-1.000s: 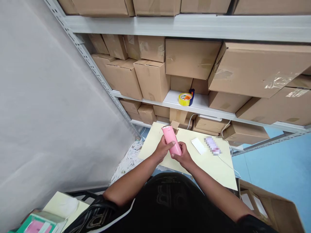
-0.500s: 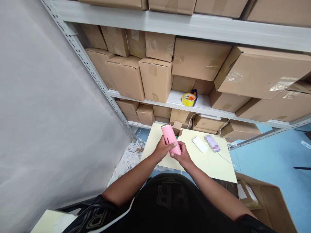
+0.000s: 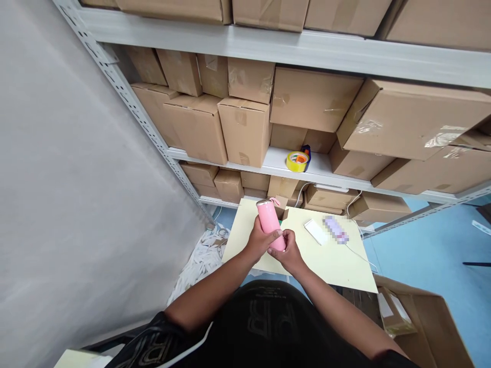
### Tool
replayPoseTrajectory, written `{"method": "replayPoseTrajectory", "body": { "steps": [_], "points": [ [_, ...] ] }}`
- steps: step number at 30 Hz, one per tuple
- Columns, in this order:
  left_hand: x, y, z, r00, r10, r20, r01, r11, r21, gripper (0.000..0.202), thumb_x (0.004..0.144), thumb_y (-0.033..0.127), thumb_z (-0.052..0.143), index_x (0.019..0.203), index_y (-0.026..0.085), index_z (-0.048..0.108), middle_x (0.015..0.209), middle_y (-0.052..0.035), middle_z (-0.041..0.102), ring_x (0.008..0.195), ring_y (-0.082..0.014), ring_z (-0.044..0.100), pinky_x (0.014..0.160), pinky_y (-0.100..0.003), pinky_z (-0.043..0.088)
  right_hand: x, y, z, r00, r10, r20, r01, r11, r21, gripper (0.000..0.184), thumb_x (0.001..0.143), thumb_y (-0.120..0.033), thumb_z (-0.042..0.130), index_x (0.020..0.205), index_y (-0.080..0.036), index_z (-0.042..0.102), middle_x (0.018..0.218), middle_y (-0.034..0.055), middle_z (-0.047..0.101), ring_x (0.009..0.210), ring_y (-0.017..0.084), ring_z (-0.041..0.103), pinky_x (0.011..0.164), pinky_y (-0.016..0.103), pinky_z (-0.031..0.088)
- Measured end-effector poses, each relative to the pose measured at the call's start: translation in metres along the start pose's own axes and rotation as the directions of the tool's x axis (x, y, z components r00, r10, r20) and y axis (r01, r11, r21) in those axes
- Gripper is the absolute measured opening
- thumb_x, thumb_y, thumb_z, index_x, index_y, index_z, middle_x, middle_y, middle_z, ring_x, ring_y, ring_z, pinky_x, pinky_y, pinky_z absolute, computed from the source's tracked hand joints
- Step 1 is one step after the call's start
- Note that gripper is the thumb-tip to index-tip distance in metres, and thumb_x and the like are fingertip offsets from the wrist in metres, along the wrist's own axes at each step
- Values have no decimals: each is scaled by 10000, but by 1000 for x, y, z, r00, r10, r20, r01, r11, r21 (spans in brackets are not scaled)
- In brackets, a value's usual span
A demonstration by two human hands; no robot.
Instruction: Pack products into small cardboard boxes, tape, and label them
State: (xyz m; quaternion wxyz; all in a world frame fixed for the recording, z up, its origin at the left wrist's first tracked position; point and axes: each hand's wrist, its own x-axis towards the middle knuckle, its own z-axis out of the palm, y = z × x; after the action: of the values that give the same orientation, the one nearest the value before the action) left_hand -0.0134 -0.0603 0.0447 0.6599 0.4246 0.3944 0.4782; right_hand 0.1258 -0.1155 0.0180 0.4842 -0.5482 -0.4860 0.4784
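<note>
Both hands hold a pink cylindrical bottle (image 3: 270, 216) with a silvery rim at its top and a small pink loop beside it. It is tilted, its top leaning away from me and a little to the left, above the pale yellow tabletop (image 3: 238, 240). My left hand (image 3: 261, 240) is wrapped round the lower left side, thumb across the front. At the base, my right hand (image 3: 288, 252) grips with its fingers curled and thumb underneath. To the right lie a white box (image 3: 315, 232) and a blurred-out purple item (image 3: 335, 229).
Shelving (image 3: 245, 36) full of cardboard boxes (image 3: 243, 133) rises behind the table. A yellow tape roll (image 3: 297, 161) sits on the middle shelf. White paper scraps (image 3: 199, 260) cover the floor at left. At lower right stands an open carton (image 3: 433, 317); a white cable (image 3: 358, 253) crosses the table edge.
The pink bottle has turned in my hands: the dark slot on its front is out of sight and a pink loop shows at the top. The camera view has shifted slightly.
</note>
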Motion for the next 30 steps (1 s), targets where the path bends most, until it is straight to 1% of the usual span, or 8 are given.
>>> {"method": "replayPoseTrajectory", "body": {
  "steps": [6, 10, 14, 16, 19, 23, 28, 30],
  "points": [
    [3, 7, 13, 998, 52, 39, -54, 997, 53, 739, 753, 433, 838, 1352, 203, 471, 1200, -114, 663, 1110, -289, 652, 949, -443, 538, 3, -11, -8, 997, 65, 48, -71, 987, 144, 475, 765, -377, 705, 1186, -268, 513, 1119, 44, 628, 1024, 258, 609, 859, 385, 532],
    [2, 11, 16, 998, 27, 62, -35, 992, 122, 809, 706, 439, 884, 1374, 197, 500, 1204, -136, 680, 1159, -323, 640, 976, -458, 530, 1, -6, -10, 999, 4, 39, -7, 995, 95, 565, 720, -385, 826, 1167, -288, 494, 1099, 33, 627, 978, 239, 618, 846, 378, 540],
    [5, 6, 12, 1000, 24, 3, -24, 996, 88, 793, 695, 412, 892, 1330, 209, 463, 1217, -124, 679, 1134, -301, 664, 980, -460, 522, 8, -4, -27, 994, -4, 111, 3, 1000, 8, 399, 854, -463, 710, 1167, -272, 554, 1088, 43, 656, 980, 235, 625, 883, 395, 527],
    [7, 4, 9, 1000, 14, 0, -13, 997, 80, 723, 726, 394, 860, 1286, 209, 442, 1180, -111, 690, 1086, -278, 683, 955, -444, 528, 18, -11, -40, 998, 8, 57, -8, 1000, -1, 368, 895, -521, 635, 1144, -253, 595, 1105, 61, 671, 988, 240, 629, 885, 404, 526],
    [8, -1, 8, 998, -6, 62, -2, 991, 131, 645, 754, 343, 809, 1269, 205, 446, 1155, -97, 698, 1062, -263, 682, 932, -417, 533, 40, -32, -55, 999, 27, -40, -25, 998, 56, 544, 894, -621, 589, 1286, -245, 564, 1271, 101, 655, 1030, 254, 642, 836, 398, 547],
    [9, -14, 12, 992, -3, 126, -33, 958, 283, 647, 749, 286, 792, 1312, 208, 482, 1221, -103, 687, 1090, -267, 673, 941, -398, 529, 66, -53, -53, 999, 6, -49, -5, 1000, 21, 675, 850, -644, 656, 1391, -261, 533, 1362, 97, 644, 1172, 274, 632, 919, 403, 546],
    [13, -29, 6, 979, 36, 200, -111, 919, 378, 683, 811, 341, 769, 1419, 238, 476, 1349, -108, 653, 1184, -272, 651, 994, -396, 520, 75, -41, -41, 979, 48, -196, -52, 999, -11, 678, 774, -555, 771, 1347, -246, 576, 1222, 77, 719, 1073, 261, 685, 940, 416, 558],
    [23, -30, -3, 972, 45, 230, -139, 901, 412, 544, 878, 397, 703, 1371, 227, 548, 1312, -102, 677, 1173, -260, 657, 999, -384, 517, 76, -33, -46, 970, 53, -239, -47, 998, 33, 660, 764, -539, 779, 1310, -216, 594, 1188, 86, 727, 1043, 256, 692, 913, 401, 570]
  ]
}}
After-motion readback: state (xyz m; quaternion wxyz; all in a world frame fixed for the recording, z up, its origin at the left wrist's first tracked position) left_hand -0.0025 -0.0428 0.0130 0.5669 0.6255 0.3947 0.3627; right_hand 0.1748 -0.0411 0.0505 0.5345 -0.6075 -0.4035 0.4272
